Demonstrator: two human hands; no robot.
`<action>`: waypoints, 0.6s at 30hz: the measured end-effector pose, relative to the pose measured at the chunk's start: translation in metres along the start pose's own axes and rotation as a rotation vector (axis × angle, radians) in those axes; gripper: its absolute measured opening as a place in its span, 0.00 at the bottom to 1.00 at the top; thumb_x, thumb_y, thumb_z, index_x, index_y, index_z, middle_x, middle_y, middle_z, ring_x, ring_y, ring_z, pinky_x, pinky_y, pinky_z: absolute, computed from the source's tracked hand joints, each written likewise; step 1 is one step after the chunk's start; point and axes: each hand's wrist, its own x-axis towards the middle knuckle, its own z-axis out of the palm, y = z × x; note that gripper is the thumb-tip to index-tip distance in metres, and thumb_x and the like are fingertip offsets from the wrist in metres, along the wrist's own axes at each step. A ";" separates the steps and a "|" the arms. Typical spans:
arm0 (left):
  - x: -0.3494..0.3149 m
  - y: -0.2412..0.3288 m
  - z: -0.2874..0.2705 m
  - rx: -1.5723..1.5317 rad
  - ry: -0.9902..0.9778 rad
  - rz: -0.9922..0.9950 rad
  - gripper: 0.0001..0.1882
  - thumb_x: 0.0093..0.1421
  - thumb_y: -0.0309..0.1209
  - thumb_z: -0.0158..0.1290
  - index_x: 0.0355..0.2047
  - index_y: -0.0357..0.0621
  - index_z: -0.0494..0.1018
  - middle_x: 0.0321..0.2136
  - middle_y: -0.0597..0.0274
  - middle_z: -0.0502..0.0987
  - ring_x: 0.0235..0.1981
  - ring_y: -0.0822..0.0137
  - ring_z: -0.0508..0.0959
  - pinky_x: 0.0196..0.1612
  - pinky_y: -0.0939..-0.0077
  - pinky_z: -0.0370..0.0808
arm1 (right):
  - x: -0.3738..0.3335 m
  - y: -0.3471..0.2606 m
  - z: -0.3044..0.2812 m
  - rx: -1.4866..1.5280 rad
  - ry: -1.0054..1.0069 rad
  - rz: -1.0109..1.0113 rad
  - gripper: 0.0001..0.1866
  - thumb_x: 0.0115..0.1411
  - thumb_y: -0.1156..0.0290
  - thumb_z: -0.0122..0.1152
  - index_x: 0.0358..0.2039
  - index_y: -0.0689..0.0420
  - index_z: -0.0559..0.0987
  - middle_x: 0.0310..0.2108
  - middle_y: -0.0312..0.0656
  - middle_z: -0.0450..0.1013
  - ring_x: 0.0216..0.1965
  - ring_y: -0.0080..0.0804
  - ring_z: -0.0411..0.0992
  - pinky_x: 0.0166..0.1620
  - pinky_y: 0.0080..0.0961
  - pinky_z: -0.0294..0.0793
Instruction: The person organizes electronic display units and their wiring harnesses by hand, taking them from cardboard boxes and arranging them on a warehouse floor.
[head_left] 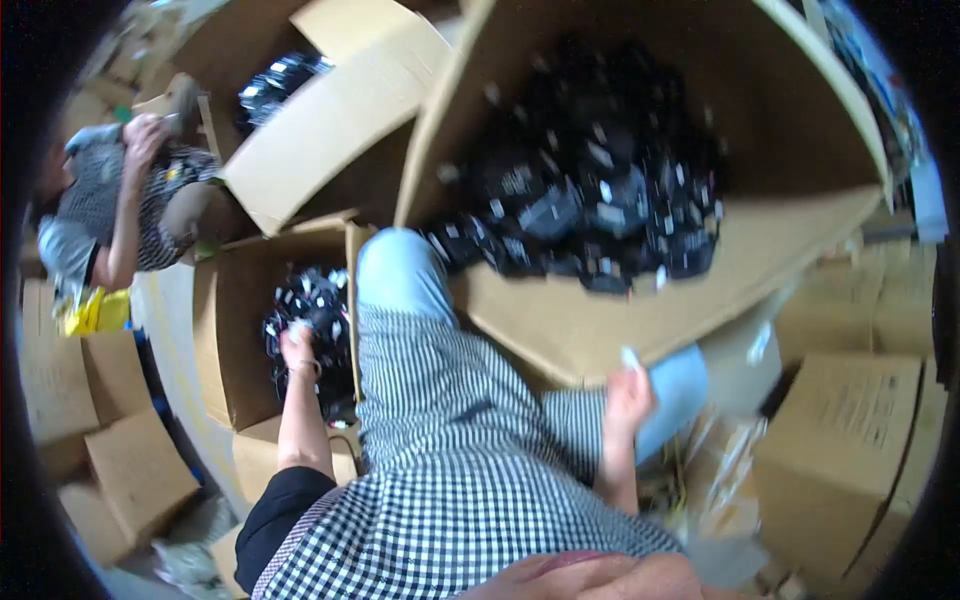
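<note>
So the left hand (296, 348) is down inside the smaller box (236, 330), right at the small pile (322, 298) of black bits: dark, lumpy, kinda glossy, flecked with white. There's something white at its fingertips, but honestly it's too blurry to say if it's gripped or worn, so I can't tell what the hold is.

Right hand (628, 400) is near the lower edge of the big box (575, 325), fingers curled in, with a white bit (629, 357) poking up from them. Can't tell if that's pinched or just on a finger.

The big box is tan cardboard with wide flat walls, and the big pile (600, 200) inside is a messy heap of chunky black pieces with pale rectangular patches. Between the boxes are light blue trousers (400, 265) and a black-and-white checked apron (430, 490), smooth woven cloth. Over on the left sits a co-worker (100, 215), also in checks.
</note>
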 end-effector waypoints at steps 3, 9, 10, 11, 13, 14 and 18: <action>-0.031 0.126 0.060 0.766 -0.675 -0.241 0.47 0.38 0.55 0.68 0.55 0.40 0.68 0.53 0.43 0.71 0.56 0.52 0.71 0.58 0.63 0.68 | 0.014 0.005 -0.059 0.025 0.347 0.182 0.16 0.63 0.74 0.46 0.50 0.61 0.73 0.24 0.32 0.67 0.26 0.19 0.64 0.29 0.17 0.64; -0.034 0.345 0.084 0.639 -0.407 0.444 0.37 0.54 0.54 0.55 0.58 0.43 0.65 0.61 0.47 0.61 0.59 0.52 0.67 0.58 0.60 0.68 | 0.089 -0.052 -0.088 -0.461 0.459 -0.279 0.32 0.64 0.65 0.55 0.64 0.61 0.57 0.31 0.44 0.70 0.30 0.37 0.70 0.35 0.32 0.71; -0.028 0.372 0.112 0.466 -0.459 0.599 0.35 0.56 0.53 0.54 0.57 0.43 0.66 0.60 0.46 0.63 0.59 0.52 0.67 0.59 0.61 0.67 | 0.100 -0.064 -0.089 -0.685 0.432 -0.169 0.37 0.60 0.60 0.59 0.64 0.60 0.55 0.35 0.46 0.72 0.33 0.42 0.72 0.37 0.36 0.72; -0.022 0.394 0.132 0.360 -0.489 0.807 0.34 0.58 0.52 0.54 0.58 0.43 0.66 0.59 0.45 0.63 0.59 0.50 0.66 0.60 0.62 0.65 | 0.112 -0.078 -0.084 -0.903 0.386 -0.066 0.43 0.56 0.56 0.63 0.65 0.59 0.54 0.39 0.49 0.73 0.36 0.46 0.74 0.38 0.41 0.73; -0.025 0.433 0.175 0.246 -0.571 0.919 0.33 0.55 0.51 0.57 0.53 0.40 0.67 0.54 0.44 0.68 0.55 0.48 0.70 0.57 0.61 0.68 | 0.121 -0.105 -0.064 -1.000 0.315 0.009 0.48 0.52 0.53 0.66 0.66 0.59 0.52 0.42 0.52 0.73 0.39 0.49 0.74 0.40 0.45 0.73; -0.028 0.451 0.195 0.235 -0.682 0.902 0.32 0.55 0.51 0.58 0.51 0.40 0.68 0.51 0.43 0.71 0.53 0.48 0.71 0.56 0.60 0.69 | 0.120 -0.111 -0.061 -1.113 0.250 0.126 0.53 0.48 0.50 0.69 0.66 0.58 0.51 0.46 0.55 0.72 0.42 0.52 0.75 0.42 0.49 0.74; -0.035 0.461 0.233 0.506 -0.475 0.626 0.13 0.54 0.36 0.55 0.35 0.40 0.77 0.35 0.48 0.80 0.38 0.47 0.80 0.44 0.59 0.76 | 0.139 -0.073 -0.052 -1.123 0.197 0.185 0.44 0.53 0.62 0.64 0.64 0.63 0.52 0.41 0.58 0.74 0.41 0.54 0.75 0.43 0.48 0.74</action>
